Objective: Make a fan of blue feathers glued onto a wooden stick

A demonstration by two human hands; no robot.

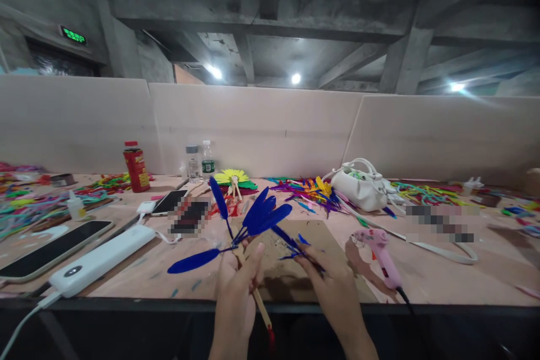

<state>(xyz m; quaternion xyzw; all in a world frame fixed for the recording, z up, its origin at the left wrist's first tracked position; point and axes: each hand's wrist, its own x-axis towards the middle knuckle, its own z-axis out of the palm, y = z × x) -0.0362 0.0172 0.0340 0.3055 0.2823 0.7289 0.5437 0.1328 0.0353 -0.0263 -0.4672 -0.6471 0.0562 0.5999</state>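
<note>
My left hand (238, 281) is closed around a light wooden stick (262, 308) with a red tip at its lower end. Several blue feathers (258, 215) fan out from the top of that stick, one of them pointing left. To the right, my right hand (327, 275) pinches some small blue feathers (291, 243) above a brown board (329, 236). On the table right of the board lies a pink glue gun (382, 256), its cable running off the front edge.
A white power bank (101, 261) and phones (54, 250) lie at left. Behind stand a red bottle (136, 167), clear bottles (207, 162), a yellow feather fan (233, 177), loose coloured feathers (314, 188) and a white handbag (360, 188). The table's front edge (169, 305) is near.
</note>
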